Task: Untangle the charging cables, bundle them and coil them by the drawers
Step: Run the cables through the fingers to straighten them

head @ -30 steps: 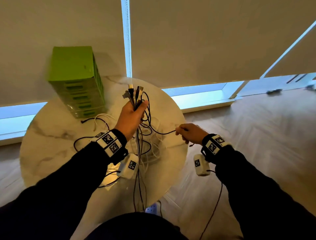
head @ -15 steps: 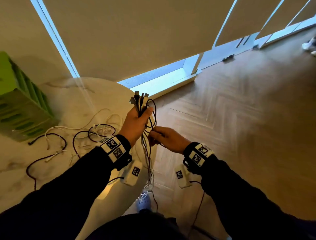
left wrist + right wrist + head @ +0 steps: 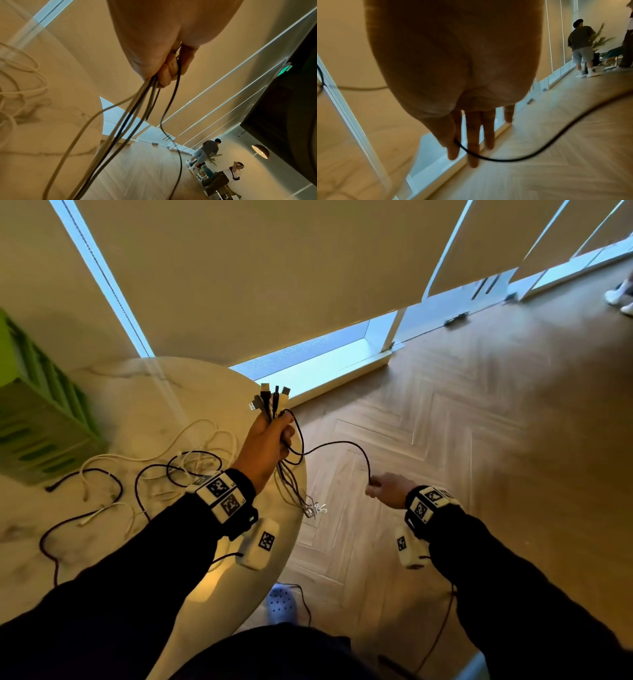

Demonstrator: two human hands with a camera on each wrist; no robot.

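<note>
The left hand (image 3: 265,445) squeezed the plug ends (image 3: 270,402) in its fist, while the right hand (image 3: 388,489) pinched one thin black cable (image 3: 337,444) that looked light, bendy and likely to slip unless held near its end.

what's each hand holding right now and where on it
The left hand grips a bundle of charging cables just below their plug ends. The right hand pinches one black cable partway along its length, between thumb and fingers.

Green drawers (image 3: 41,419) cut off at left edge
</note>
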